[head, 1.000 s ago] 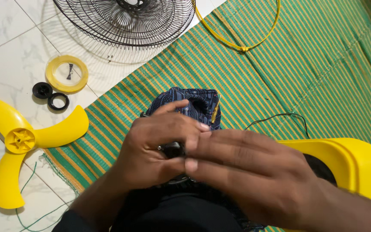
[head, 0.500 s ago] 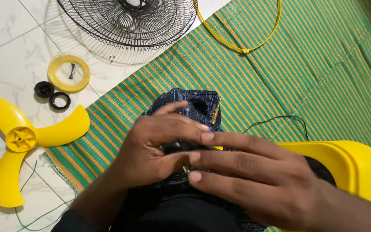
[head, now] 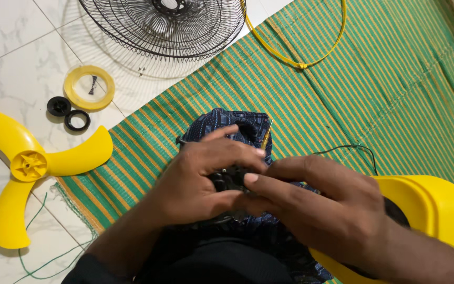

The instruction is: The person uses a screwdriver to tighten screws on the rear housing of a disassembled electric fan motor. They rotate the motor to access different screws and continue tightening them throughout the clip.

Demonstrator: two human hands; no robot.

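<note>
1. The right hand (head: 321,210) has slid left since a second ago; its flat, closed fingers now cover more of the small black part (head: 228,179).
2. The left hand (head: 200,176) cups that part, fingers curled, over dark patterned cloth (head: 227,123) on the green striped mat (head: 395,89).
3. The part is mostly hidden; its kind is unclear.
4. The yellow fan housing (head: 437,210) is cut off at right.
</note>
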